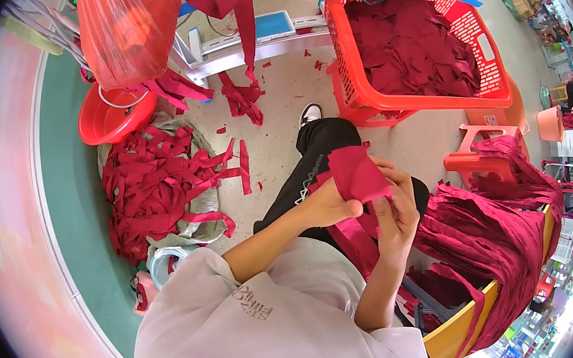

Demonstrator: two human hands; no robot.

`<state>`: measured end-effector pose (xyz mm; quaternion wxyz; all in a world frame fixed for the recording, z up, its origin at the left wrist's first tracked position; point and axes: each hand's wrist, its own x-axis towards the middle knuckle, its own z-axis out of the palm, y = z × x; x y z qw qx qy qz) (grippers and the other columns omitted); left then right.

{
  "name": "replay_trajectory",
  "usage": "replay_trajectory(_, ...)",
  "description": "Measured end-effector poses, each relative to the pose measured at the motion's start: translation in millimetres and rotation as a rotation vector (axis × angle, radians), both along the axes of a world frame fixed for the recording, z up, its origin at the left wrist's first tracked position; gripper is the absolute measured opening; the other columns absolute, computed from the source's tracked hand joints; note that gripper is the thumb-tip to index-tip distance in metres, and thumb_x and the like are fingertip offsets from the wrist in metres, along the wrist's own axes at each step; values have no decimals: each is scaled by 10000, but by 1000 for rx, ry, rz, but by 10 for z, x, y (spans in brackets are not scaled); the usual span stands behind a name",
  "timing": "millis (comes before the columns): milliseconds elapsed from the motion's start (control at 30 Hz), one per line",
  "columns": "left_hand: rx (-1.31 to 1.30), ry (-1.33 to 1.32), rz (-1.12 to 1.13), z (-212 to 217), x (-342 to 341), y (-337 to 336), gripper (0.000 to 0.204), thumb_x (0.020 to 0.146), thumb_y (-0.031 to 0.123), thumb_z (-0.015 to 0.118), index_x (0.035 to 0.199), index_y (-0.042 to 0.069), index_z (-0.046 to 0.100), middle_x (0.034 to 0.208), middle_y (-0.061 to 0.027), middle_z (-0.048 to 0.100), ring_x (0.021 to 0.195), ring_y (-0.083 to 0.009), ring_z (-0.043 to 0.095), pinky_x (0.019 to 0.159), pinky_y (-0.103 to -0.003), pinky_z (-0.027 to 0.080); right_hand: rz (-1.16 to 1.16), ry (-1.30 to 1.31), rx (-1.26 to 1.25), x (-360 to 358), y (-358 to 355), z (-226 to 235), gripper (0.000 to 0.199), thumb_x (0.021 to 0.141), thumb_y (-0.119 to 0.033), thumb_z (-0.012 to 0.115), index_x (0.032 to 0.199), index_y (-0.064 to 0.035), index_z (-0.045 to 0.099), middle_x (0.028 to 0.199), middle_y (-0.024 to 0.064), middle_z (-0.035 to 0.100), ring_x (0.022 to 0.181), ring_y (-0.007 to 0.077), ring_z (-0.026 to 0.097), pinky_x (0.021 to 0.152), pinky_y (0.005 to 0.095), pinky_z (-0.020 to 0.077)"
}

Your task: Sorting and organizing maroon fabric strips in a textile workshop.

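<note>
Over my lap, a dark red fabric piece [359, 175] lies between my two hands. My left hand [328, 206] grips its lower left part, the thumb lying along the front edge and the other fingers hidden behind the cloth. At the right edge, my right hand [398, 209] pinches the fabric between thumb and bent fingers. Below the hands a long red fabric strip [351, 246] runs down across my thigh; whether it joins the held piece I cannot tell.
Ahead stands a red plastic basket [415, 103] heaped with cut fabric. Long red strips [485, 233] drape over a yellow-edged wooden box [476, 315] at right. On the left sit a sack of scraps [151, 192], a red bucket [114, 132] and a hanging red bag [125, 15].
</note>
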<state>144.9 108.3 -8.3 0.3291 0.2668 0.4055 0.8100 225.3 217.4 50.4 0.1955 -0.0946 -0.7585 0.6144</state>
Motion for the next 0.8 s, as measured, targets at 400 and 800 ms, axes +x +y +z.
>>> replay_trajectory(400,-187,-37,69,134,69,-26,329,993,282,560,1197,26,591,923,3,597,695,-29,497,640,-208,409,86,-316,-272,93,11,-46,142,956,-57,582,866,41,631,664,7,603,584,52,533,530,220,409)
replay_trajectory(800,-340,-185,-43,207,38,-12,466,1047,415,391,1011,27,645,881,-35,613,798,-100,576,721,-275,474,174,-307,-205,105,22,-121,122,906,-82,642,889,33,608,652,58,627,605,76,583,552,243,454)
